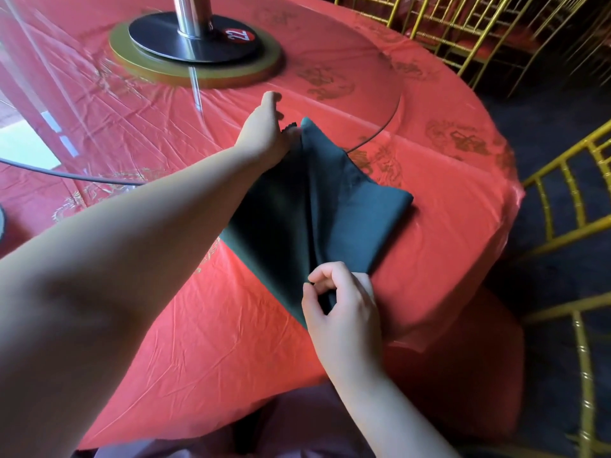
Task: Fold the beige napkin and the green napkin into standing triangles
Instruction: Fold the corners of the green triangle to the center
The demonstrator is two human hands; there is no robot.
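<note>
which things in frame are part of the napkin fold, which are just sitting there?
In the job:
green napkin
left hand, holding its far corner
right hand, pinching its near corner
(beige napkin not in view)

Lying about:
red tablecloth
glass turntable
number 22 marker
metal pole
gold chairs
</note>
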